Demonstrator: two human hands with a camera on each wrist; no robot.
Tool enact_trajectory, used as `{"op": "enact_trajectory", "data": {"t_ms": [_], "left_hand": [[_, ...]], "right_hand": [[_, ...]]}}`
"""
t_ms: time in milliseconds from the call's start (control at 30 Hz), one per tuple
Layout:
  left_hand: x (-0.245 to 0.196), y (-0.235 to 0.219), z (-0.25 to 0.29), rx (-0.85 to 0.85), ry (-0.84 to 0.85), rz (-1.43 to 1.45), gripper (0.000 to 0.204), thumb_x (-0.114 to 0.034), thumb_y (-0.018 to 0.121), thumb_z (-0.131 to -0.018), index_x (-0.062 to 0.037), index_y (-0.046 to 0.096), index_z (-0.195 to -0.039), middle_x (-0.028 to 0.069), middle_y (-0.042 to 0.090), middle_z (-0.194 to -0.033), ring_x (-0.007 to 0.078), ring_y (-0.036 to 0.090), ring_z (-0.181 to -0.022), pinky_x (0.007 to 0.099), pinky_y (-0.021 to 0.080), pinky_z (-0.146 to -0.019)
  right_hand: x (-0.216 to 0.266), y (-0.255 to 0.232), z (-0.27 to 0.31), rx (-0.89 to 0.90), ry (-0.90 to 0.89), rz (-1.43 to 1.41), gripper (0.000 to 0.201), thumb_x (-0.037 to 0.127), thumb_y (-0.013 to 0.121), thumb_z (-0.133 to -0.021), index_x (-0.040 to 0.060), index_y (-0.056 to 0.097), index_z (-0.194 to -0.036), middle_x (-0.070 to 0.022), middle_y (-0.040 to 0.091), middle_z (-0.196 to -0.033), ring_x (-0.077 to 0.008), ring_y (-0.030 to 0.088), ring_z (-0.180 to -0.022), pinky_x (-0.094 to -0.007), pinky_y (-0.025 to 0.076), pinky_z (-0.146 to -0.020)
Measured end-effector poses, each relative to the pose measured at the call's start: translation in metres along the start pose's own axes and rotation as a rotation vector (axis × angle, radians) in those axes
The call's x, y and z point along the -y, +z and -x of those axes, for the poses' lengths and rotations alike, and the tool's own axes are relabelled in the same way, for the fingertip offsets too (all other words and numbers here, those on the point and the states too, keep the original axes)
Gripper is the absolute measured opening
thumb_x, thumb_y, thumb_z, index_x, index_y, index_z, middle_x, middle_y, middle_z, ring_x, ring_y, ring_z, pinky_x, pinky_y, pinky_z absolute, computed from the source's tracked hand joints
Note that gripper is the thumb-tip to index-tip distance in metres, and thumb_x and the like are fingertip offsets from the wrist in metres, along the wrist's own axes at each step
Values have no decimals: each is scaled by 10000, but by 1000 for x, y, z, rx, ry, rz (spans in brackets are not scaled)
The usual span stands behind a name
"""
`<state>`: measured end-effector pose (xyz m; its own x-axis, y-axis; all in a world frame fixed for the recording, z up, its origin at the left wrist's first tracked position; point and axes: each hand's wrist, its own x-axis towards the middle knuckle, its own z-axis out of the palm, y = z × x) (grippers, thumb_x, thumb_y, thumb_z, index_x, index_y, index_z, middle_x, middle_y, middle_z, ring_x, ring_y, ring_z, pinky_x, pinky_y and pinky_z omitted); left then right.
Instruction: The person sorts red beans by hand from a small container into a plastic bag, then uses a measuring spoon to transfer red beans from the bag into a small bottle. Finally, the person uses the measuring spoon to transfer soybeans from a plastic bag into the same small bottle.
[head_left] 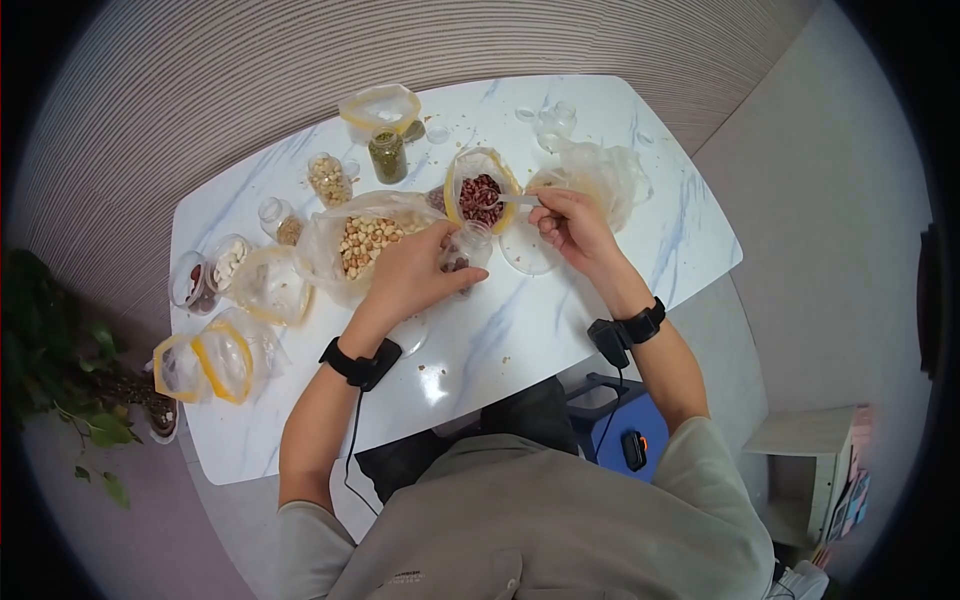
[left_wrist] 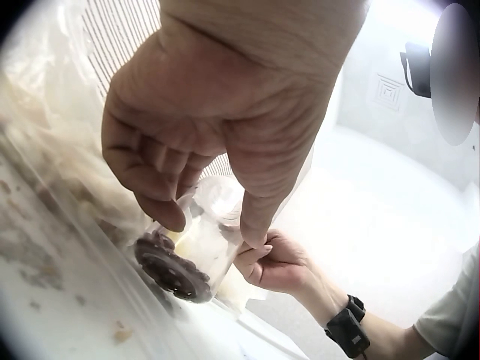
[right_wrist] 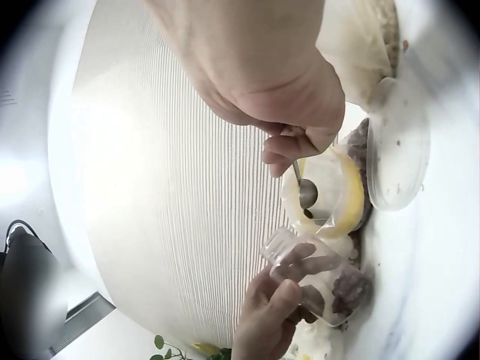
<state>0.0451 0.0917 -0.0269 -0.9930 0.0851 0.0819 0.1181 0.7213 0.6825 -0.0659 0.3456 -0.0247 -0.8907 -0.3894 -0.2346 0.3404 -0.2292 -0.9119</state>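
My left hand (head_left: pixel 425 268) holds a clear plastic jar (head_left: pixel 474 238) between thumb and fingers. Dark red beans (left_wrist: pixel 172 271) cover the jar's bottom in the left wrist view, and the jar leans over there. With thumb and fingers, my right hand (head_left: pixel 578 228) pinches a metal spoon (right_wrist: pixel 307 193) by its handle. The spoon's bowl is at the mouth of a clear bag with a yellow rim (head_left: pixel 511 178), just beyond the jar. Red beans (head_left: pixel 480 198) fill that bag. In the right wrist view the jar (right_wrist: pixel 281 246) stands close beside the bag.
Left of the jar lies an open bag of pale brown kernels (head_left: pixel 368 246). Behind it are a jar of green beans (head_left: pixel 388 158) and a jar of pale pieces (head_left: pixel 328 180). A clear round lid (head_left: pixel 530 252) and a crumpled bag (head_left: pixel 615 180) lie right. Empty yellow-rimmed bags (head_left: pixel 222 358) lie left.
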Motion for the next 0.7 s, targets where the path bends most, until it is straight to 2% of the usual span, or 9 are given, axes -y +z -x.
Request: {"op": "enact_trajectory", "data": {"t_ms": [133, 233, 333, 433, 467, 567, 600, 700], "left_hand": [[1, 1, 0, -14, -9, 3, 748, -540, 879, -752, -26, 669, -1253, 146, 742, -1014, 308, 724, -928, 400, 551, -815], [-1, 0, 0, -3, -25, -29, 757, -551, 878, -751, -27, 668, -1255, 143, 744, -1009, 309, 725, -922, 399, 552, -812], [0, 2, 0, -18, -24, -24, 760, -561, 877, -750, -29, 669, -1252, 144, 747, -1016, 313, 728, -925, 398, 554, -812], [4, 4, -1, -32, 1, -24, 776, -597, 848, -737, -40, 673, -1248, 148, 748, -976, 320, 735, -923, 422, 565, -781], [5, 4, -1, -38, 8, -22, 778, -597, 848, -736, -41, 674, -1252, 150, 749, -979, 323, 735, -924, 423, 566, -784], [3, 3, 0, -40, 10, -20, 777, -581, 858, -738, -35, 673, -1260, 156, 751, -1009, 326, 733, -938, 418, 563, -808], [0, 1, 1, -29, -2, -22, 772, -566, 868, -743, -28, 671, -1260, 158, 751, -1031, 323, 732, -952, 413, 559, -824], [-1, 0, 1, -26, -4, -17, 765, -537, 883, -742, -20, 672, -1263, 166, 750, -1064, 323, 730, -971, 408, 555, -849]], "right_hand": [[12, -1, 18, 68, -31, -43, 235, 132, 568, -1065, -43, 684, -1170, -77, 725, -793, -64, 593, -622, -177, 456, -553], [20, 8, 35, 91, -45, 28, 237, 157, 584, -1069, -32, 686, -1168, -78, 731, -804, -68, 591, -618, -196, 464, -564], [16, 13, 44, 115, -134, 187, 255, 186, 585, -1078, -25, 693, -1172, -79, 741, -822, -77, 599, -626, -221, 474, -579], [9, 24, 56, 132, -295, 473, 305, 228, 574, -1094, -36, 693, -1188, -76, 754, -854, -80, 616, -662, -241, 479, -598], [6, 31, 64, 108, -339, 542, 239, 148, 618, -1051, -39, 693, -1180, -88, 728, -808, -153, 643, -672, -293, 496, -604], [-3, 30, 68, 232, -1052, 1250, 268, 12, 655, -952, -11, 698, -1216, -105, 713, -811, -225, 638, -670, -341, 506, -624], [-3, 31, 73, 259, -1087, 1372, 356, -54, 665, -870, -12, 697, -1223, -122, 690, -811, -290, 659, -714, -387, 523, -650], [-4, 33, 73, 152, -1114, 1291, 238, -10, 678, -908, -7, 698, -1146, -160, 655, -769, -333, 654, -726, -421, 518, -652]]}}
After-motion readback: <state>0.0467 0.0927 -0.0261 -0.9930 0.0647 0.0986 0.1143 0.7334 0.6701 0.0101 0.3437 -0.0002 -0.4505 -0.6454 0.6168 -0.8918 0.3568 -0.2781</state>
